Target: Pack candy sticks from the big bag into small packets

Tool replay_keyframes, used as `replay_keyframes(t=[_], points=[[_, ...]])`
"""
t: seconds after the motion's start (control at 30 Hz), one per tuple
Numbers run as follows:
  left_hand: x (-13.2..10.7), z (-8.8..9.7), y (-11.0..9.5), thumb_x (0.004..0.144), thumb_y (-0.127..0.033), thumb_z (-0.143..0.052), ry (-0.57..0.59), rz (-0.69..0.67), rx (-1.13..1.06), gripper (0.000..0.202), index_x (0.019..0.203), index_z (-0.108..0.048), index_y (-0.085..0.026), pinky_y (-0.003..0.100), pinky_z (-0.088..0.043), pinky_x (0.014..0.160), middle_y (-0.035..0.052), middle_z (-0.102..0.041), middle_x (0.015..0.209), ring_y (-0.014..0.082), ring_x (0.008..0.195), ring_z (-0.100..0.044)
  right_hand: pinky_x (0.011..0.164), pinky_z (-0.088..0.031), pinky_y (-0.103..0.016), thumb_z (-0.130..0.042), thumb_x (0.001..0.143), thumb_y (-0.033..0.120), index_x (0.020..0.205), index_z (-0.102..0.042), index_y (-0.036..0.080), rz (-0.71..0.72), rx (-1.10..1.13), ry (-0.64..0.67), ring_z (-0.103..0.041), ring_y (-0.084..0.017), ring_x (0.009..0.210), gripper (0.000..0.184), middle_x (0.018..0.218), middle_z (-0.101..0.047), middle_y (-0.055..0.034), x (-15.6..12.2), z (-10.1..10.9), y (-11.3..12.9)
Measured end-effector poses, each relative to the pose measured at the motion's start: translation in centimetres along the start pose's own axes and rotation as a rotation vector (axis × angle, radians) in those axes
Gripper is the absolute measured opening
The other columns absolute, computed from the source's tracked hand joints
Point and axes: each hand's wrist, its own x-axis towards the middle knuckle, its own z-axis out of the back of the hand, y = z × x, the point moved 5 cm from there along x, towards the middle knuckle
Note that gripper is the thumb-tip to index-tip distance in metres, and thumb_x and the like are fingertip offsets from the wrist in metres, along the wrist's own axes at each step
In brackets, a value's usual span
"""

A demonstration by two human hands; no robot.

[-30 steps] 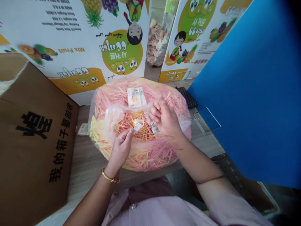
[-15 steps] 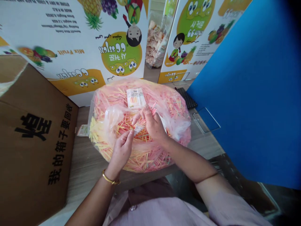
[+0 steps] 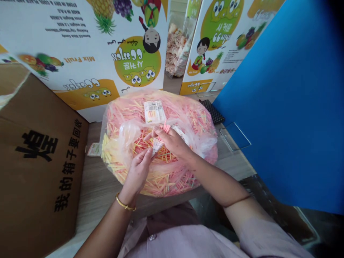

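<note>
A large clear bag [image 3: 125, 104] full of thin pink and yellow candy sticks [image 3: 166, 154] lies open in front of me. Over its opening, my left hand [image 3: 137, 173] pinches the lower edge of a small printed packet [image 3: 157, 145]. My right hand [image 3: 176, 142] is closed around a small bundle of pink sticks [image 3: 166, 127], their ends poking up past the thumb. Its fingers are at the upper edge of the packet; whether the sticks enter it is hidden. Another printed packet [image 3: 155, 111] rests on the bag's far side.
White printed cartons [image 3: 88, 71] stand behind the bag. To the left is a brown cardboard box [image 3: 40, 172], to the right a blue panel [image 3: 282, 107] beside a wire loop [image 3: 235, 136]. A dark textured object [image 3: 213, 111] and a small packet [image 3: 94, 149] lie by the bag.
My right hand has shifted slightly left and turned, so the pink sticks now stand more upright above its fingers. My left hand keeps its pinch on the packet, nearly in place.
</note>
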Motion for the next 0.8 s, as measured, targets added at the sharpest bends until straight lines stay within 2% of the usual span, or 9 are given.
replay_keyframes(t=[0.13, 0.27, 0.33, 0.4, 0.5, 0.53, 0.6, 0.7, 0.8], points=[[0.0, -0.1, -0.3, 0.082, -0.048, -0.079, -0.016, 0.040, -0.047, 0.034, 0.099, -0.080, -0.019, 0.045, -0.050, 0.111, 0.0088, -0.080, 0.109, 0.0274, 0.114, -0.070, 0.094, -0.053, -0.035, -0.036, 0.102, 0.064, 0.092, -0.067, 0.021, -0.020, 0.108, 0.070, -0.069, -0.019, 0.105, 0.055, 0.098, -0.076, -0.0073, 0.2, 0.1, 0.4], [0.1, 0.0, -0.2, 0.081, -0.043, -0.081, -0.023, 0.071, -0.128, 0.032, 0.101, -0.079, -0.018, 0.047, -0.051, 0.112, 0.0077, -0.079, 0.112, 0.0280, 0.121, -0.067, 0.109, -0.048, -0.039, -0.047, 0.099, 0.065, 0.105, -0.074, 0.022, -0.007, -0.043, 0.177, -0.064, -0.022, 0.123, 0.052, 0.122, -0.074, -0.0085, 0.0, 0.1, 0.6], [0.1, 0.0, -0.1, 0.083, -0.040, -0.079, -0.021, 0.107, -0.173, 0.031, 0.105, -0.078, -0.018, 0.047, -0.052, 0.111, 0.0075, -0.078, 0.118, 0.0282, 0.126, -0.065, 0.113, -0.046, -0.040, -0.047, 0.099, 0.065, 0.112, -0.074, 0.023, -0.018, -0.063, 0.198, -0.062, -0.023, 0.129, 0.052, 0.127, -0.073, -0.0081, 0.1, 0.1, 0.2], [0.0, 0.0, -0.1, 0.086, -0.037, -0.076, -0.021, 0.163, -0.207, 0.031, 0.110, -0.076, -0.017, 0.046, -0.053, 0.111, 0.0087, -0.075, 0.124, 0.0287, 0.129, -0.063, 0.110, -0.049, -0.041, -0.037, 0.103, 0.065, 0.117, -0.073, 0.024, -0.034, 0.004, 0.169, -0.063, -0.023, 0.128, 0.057, 0.124, -0.074, -0.0075, 0.5, 0.4, -0.2], [-0.3, -0.2, -0.2, 0.094, -0.037, -0.067, -0.010, 0.232, -0.250, 0.033, 0.120, -0.073, -0.018, 0.044, -0.056, 0.108, 0.0097, -0.071, 0.133, 0.0285, 0.132, -0.061, 0.104, -0.053, -0.040, -0.024, 0.105, 0.064, 0.122, -0.070, 0.023, -0.016, 0.025, 0.000, -0.070, -0.023, 0.116, 0.064, 0.116, -0.077, -0.0080, 1.1, 2.2, -0.4], [-0.3, -0.2, -0.3, 0.097, -0.039, -0.064, -0.004, 0.244, -0.259, 0.034, 0.124, -0.072, -0.020, 0.044, -0.056, 0.107, 0.0091, -0.070, 0.136, 0.0280, 0.133, -0.061, 0.103, -0.053, -0.040, -0.025, 0.105, 0.063, 0.123, -0.068, 0.021, -0.015, -0.036, -0.067, -0.071, -0.022, 0.112, 0.063, 0.113, -0.077, -0.0085, 1.3, 3.0, -0.3], [-0.4, 0.0, -0.5, 0.096, -0.040, -0.065, -0.010, 0.242, -0.258, 0.035, 0.126, -0.071, -0.022, 0.041, -0.058, 0.104, 0.0074, -0.069, 0.139, 0.0269, 0.131, -0.062, 0.103, -0.052, -0.041, -0.038, 0.104, 0.060, 0.123, -0.066, 0.019, -0.037, -0.233, -0.135, -0.071, -0.023, 0.110, 0.054, 0.113, -0.076, -0.0101, 1.3, 4.5, 0.0], [-0.4, 0.5, -0.4, 0.083, -0.031, -0.080, -0.050, 0.207, -0.197, 0.035, 0.116, -0.075, -0.020, 0.036, -0.060, 0.099, 0.0069, -0.072, 0.133, 0.0257, 0.123, -0.067, 0.105, -0.048, -0.039, -0.058, 0.099, 0.050, 0.127, -0.064, 0.018, -0.051, -0.440, -0.076, -0.064, -0.024, 0.122, 0.043, 0.130, -0.070, -0.0122, 0.9, 5.5, 0.5], [-0.5, 0.6, -0.2, 0.073, -0.033, -0.088, -0.052, 0.208, -0.130, 0.040, 0.109, -0.076, -0.018, 0.037, -0.063, 0.093, 0.0083, -0.077, 0.121, 0.0268, 0.113, -0.072, 0.102, -0.049, -0.035, -0.059, 0.098, 0.048, 0.129, -0.061, 0.018, -0.027, -0.384, 0.038, -0.063, -0.022, 0.121, 0.043, 0.136, -0.066, -0.0111, 0.2, 4.7, 0.6]])
